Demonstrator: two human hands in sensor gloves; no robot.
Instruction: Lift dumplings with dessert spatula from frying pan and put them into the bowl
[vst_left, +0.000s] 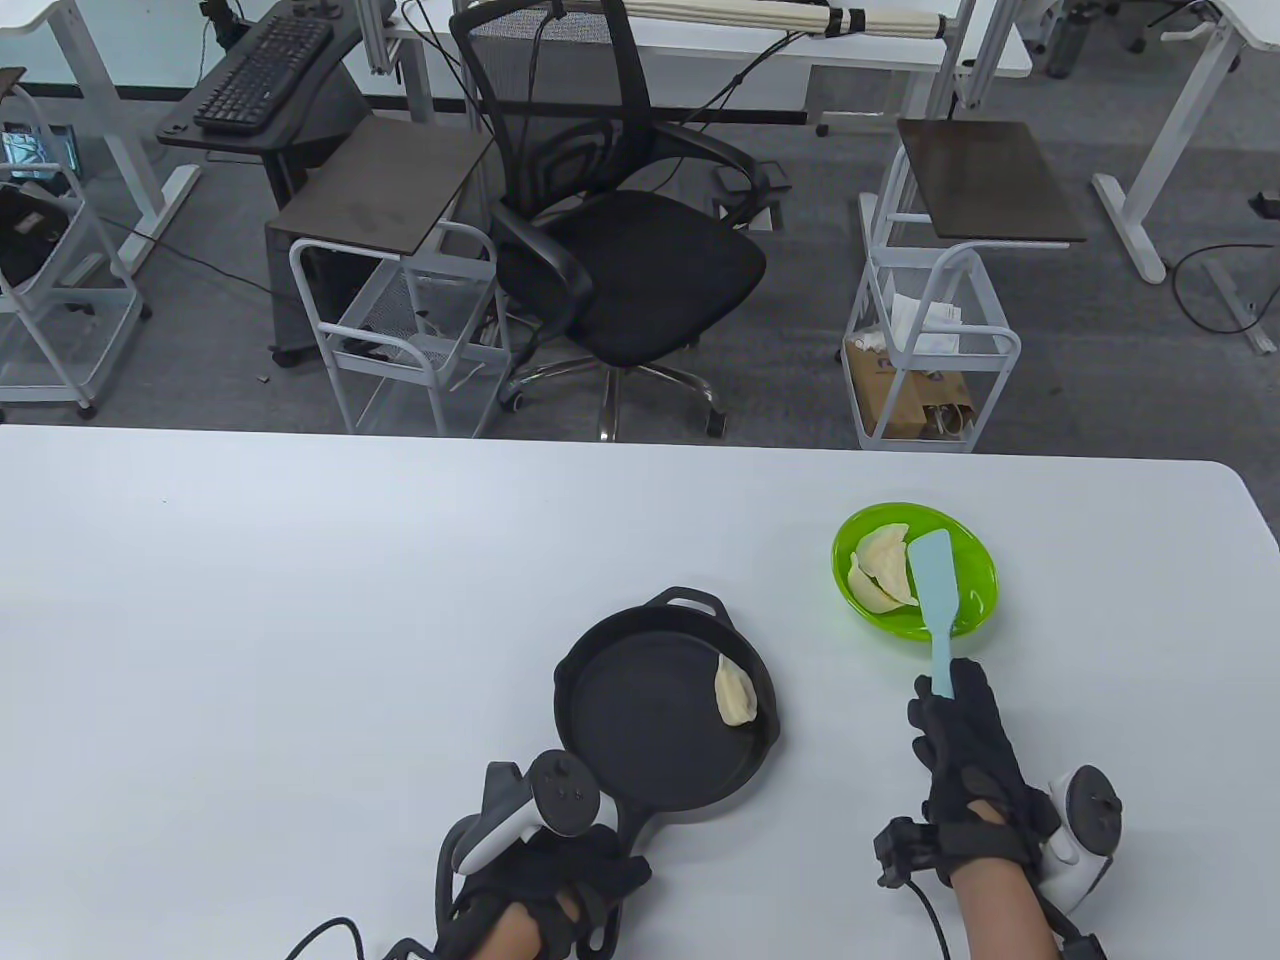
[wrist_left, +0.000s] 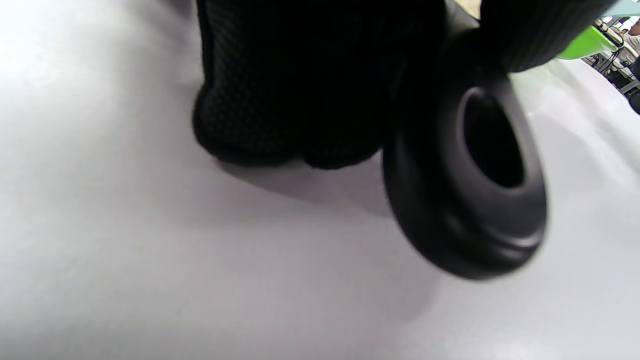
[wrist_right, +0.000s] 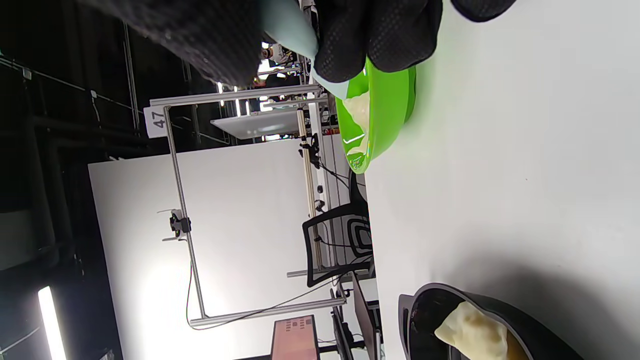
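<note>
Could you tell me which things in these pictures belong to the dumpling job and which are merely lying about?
Part of the job:
frying pan
dumpling in the pan
dumplings in the bowl
green bowl
spatula
left hand
right hand

Just lying about:
office chair
keyboard
wire carts

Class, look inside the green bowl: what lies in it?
Two dumplings lie in the green bowl, beside the spatula blade. Whatever lies beneath that blade is hidden.

Black frying pan (vst_left: 640, 720) holding one dumpling (vst_left: 736, 692), green bowl (vst_left: 975, 585) with dumplings (vst_left: 880, 575), blue spatula (vst_left: 935, 590) blade inside
</note>
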